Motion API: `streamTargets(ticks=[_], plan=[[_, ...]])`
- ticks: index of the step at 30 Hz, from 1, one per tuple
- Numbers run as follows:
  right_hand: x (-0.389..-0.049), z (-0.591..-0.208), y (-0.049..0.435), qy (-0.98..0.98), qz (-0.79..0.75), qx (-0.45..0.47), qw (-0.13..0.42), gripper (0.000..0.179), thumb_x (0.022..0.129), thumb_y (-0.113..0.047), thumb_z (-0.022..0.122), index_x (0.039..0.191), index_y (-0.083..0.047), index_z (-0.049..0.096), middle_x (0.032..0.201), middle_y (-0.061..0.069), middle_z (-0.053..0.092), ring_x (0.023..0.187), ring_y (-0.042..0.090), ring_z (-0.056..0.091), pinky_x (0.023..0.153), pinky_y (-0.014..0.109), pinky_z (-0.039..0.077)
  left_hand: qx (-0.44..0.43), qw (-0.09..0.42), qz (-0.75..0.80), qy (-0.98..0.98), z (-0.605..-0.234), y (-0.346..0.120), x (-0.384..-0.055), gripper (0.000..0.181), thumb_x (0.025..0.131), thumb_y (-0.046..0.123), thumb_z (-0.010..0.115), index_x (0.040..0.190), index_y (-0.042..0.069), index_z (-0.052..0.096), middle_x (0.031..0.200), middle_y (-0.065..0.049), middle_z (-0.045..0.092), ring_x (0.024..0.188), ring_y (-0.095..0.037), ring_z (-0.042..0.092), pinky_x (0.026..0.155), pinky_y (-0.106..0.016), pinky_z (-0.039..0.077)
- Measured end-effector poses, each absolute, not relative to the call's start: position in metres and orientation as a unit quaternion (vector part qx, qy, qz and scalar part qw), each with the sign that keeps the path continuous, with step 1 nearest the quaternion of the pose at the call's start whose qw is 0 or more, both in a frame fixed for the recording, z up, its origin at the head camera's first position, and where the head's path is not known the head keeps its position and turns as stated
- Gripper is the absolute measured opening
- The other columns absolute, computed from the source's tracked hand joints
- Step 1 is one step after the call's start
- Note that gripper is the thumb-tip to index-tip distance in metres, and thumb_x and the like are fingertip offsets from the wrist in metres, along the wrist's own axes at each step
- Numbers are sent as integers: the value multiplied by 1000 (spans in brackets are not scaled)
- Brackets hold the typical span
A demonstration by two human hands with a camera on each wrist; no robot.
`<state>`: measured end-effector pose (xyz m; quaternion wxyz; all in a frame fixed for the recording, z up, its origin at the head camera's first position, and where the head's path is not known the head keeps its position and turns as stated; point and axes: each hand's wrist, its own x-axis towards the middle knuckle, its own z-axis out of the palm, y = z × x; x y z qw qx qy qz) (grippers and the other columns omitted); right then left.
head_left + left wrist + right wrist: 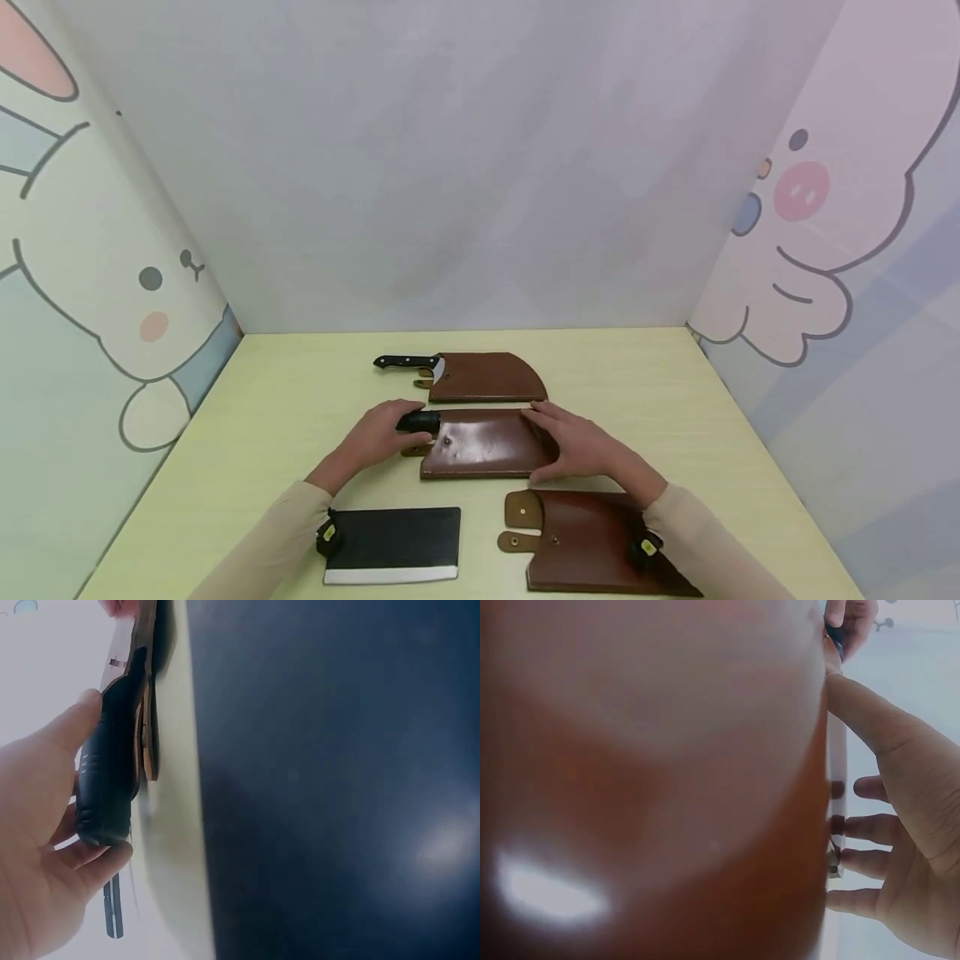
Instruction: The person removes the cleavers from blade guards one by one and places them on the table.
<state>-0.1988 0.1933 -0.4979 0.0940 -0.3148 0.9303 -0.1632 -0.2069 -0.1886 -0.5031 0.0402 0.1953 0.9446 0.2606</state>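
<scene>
My left hand (377, 435) holds the black handle (105, 769) of a cleaver lying in the middle of the table. In the left wrist view the thumb lies along one side and the fingers curl round the handle's end. A glossy brown leather sheath (487, 446) covers this cleaver's blade. Over the sheath's right end, my right hand (581, 443) rests with fingers spread and fairly straight. Behind lies a second knife with a riveted black handle (408, 362), its blade in a brown sheath (487, 377) with a curved end.
Front left, below my left forearm, is a black cleaver blade (396, 537) with a silver edge. A larger brown sheath (581, 533) with two strap tabs lies front right, partly under my right wrist. The pale yellow table (285, 392) meets cartoon-printed side walls and a plain back wall.
</scene>
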Motion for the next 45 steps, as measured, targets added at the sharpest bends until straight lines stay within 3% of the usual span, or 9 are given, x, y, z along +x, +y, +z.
streamTargets(ticks=[10,20,35,45], plan=[[-201,-499,188,927,-151,-332,94,116,71,-72,81,160,-14,36,163,18,34,150,40,31,110,57,41,210,33,263,941,-507,-187,-212,58,89,42,79,133,5,66,125,-9,67,109,-23,63,87,-44,52],[-204,-501,186,927,-127,-340,96,119,70,-72,82,161,-14,32,163,20,32,150,41,30,113,55,39,225,33,254,940,-509,-190,-218,53,88,30,82,131,2,67,119,-10,69,105,-24,64,88,-46,52],[-206,-499,184,925,-146,-333,108,116,71,-65,86,160,-13,34,160,17,36,146,37,39,109,52,44,215,32,251,943,-509,-190,-217,41,91,28,78,125,6,70,110,-5,65,90,-16,57,76,-37,47],[-205,-494,184,927,-125,-343,83,114,69,-65,87,159,-14,38,155,16,43,139,35,47,104,49,49,216,41,252,942,-506,-189,-213,41,91,30,78,125,9,70,112,-3,64,93,-14,57,79,-36,47]])
